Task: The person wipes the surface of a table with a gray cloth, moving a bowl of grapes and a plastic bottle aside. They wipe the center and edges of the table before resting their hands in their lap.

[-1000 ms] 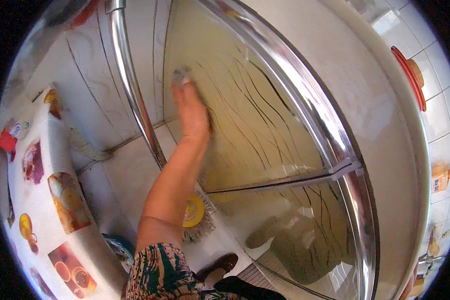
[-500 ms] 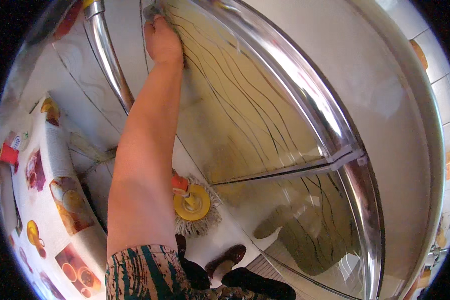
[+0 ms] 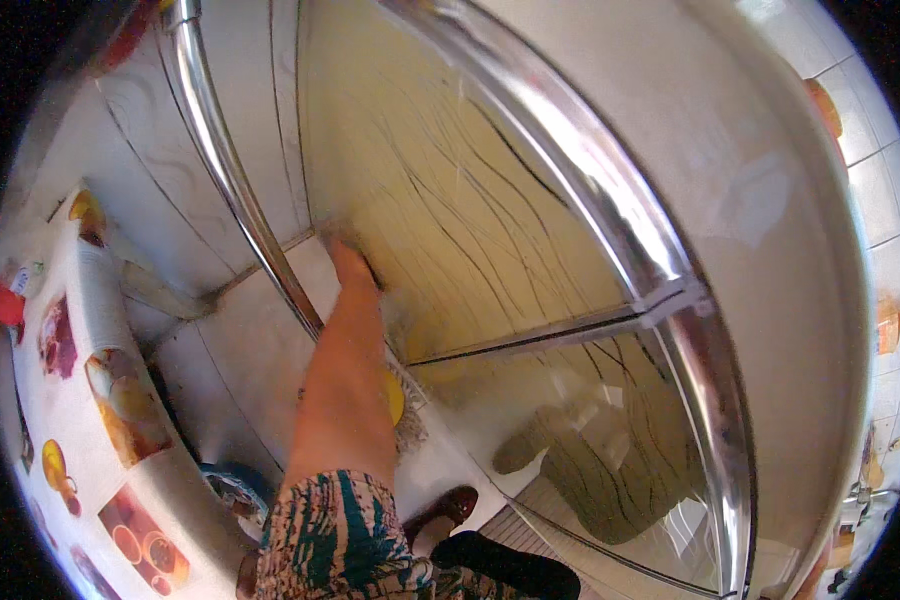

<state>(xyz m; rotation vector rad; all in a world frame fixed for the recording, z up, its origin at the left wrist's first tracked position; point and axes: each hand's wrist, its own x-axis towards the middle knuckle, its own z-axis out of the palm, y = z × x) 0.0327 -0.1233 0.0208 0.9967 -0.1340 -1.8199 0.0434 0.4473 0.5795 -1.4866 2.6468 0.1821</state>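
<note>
My left hand [image 3: 348, 262] reaches far down to the foot of a glossy cream panel [image 3: 440, 200] with dark wavy lines. Its fingers are blurred by motion and bent around a small grey wad, seemingly a cloth, that barely shows at the fingertips. The hand is against the panel's lower edge, close to the floor corner. Beneath my forearm lies a mop head [image 3: 395, 398], yellow with pale strings, mostly covered by the arm. A chrome pole [image 3: 232, 170] slants down from the upper left towards it. My right hand is out of the picture.
A bent chrome rail [image 3: 610, 170] borders the panel on the right, beside a pale curved surface [image 3: 760, 220]. On the left is a table with a food-print tablecloth [image 3: 135, 410] and a red-and-white container [image 3: 10, 300]. My dark shoe [image 3: 450, 510] stands on the floor below.
My left hand has moved down along the panel from the top of the view towards the floor. My forearm now covers more of the mop head, and the view has shifted slightly.
</note>
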